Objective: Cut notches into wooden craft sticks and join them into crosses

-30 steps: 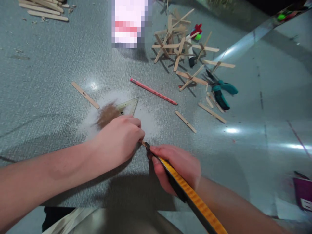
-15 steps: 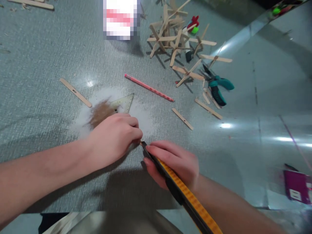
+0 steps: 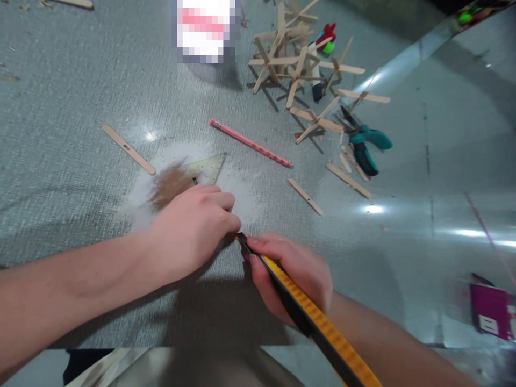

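My right hand [image 3: 296, 271] is wrapped round a yellow and black utility knife [image 3: 310, 303], its blade end pointing up and left. That end meets the fingertips of my left hand [image 3: 205, 220], which are closed low over the table. A small tan tip at these fingertips looks like the end of a wooden craft stick, the rest hidden under the hand. Just beyond my left hand lie a clear set square [image 3: 207, 166] and a pile of brown dust [image 3: 171, 188]. A craft stick with a slot [image 3: 139, 157] rests to the upper left.
A pink pencil [image 3: 252, 143] lies ahead. Several crossed-stick pieces [image 3: 316, 121] stand at the back, beside teal-handled pliers [image 3: 365, 145]. Loose sticks [image 3: 305, 196] lie to the right. A blurred-out object [image 3: 203, 32] stands at the top; a purple item [image 3: 489, 309] is far right.
The whole view has shifted slightly. My right hand's grip sits a little further back from the blade tip. My left hand keeps its closed pose, and the things on the table stay put.
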Demonstrator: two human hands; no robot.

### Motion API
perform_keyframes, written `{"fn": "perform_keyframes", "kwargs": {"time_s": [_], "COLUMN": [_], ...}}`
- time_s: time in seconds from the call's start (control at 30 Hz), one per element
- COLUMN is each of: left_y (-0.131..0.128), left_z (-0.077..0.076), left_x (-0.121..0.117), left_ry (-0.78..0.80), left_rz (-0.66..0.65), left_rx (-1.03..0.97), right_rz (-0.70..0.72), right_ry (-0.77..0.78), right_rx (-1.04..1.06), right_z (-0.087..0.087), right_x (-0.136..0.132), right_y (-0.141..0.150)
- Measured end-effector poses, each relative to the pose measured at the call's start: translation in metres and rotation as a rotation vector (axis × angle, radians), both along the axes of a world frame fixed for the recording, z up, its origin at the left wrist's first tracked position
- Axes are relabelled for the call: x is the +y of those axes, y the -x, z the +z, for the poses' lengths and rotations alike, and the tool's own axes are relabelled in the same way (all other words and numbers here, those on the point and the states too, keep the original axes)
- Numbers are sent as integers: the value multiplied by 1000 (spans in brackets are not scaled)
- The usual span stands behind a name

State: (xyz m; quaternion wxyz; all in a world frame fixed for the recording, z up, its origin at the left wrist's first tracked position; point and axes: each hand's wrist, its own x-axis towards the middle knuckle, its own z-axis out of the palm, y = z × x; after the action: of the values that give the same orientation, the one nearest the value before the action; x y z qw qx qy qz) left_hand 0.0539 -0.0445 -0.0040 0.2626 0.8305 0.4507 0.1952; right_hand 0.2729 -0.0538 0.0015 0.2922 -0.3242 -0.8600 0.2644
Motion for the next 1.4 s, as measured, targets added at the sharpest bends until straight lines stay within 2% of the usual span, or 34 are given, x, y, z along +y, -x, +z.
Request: {"fn": "perform_keyframes", "kwargs": {"time_s": [0.27,0.53,1.0,1.4], "left_y": [0,3,2,-2], "left_z": [-3,2,0,5], "left_x": [2,1,1,2], "left_ry": [51,82,56,163], "left_rz": [25,13,16,54], "left_rx": [-89,-113,-90,-22], "right_rz": [7,31,33,55], "right_ry": [-9,-6,-5,-39], "right_rx": [4,18,14,-21], "right_z": [1,-3,-2,1], "right_x": [-1,4,5,4], "right_y": [-1,-7,-4,-2]}}
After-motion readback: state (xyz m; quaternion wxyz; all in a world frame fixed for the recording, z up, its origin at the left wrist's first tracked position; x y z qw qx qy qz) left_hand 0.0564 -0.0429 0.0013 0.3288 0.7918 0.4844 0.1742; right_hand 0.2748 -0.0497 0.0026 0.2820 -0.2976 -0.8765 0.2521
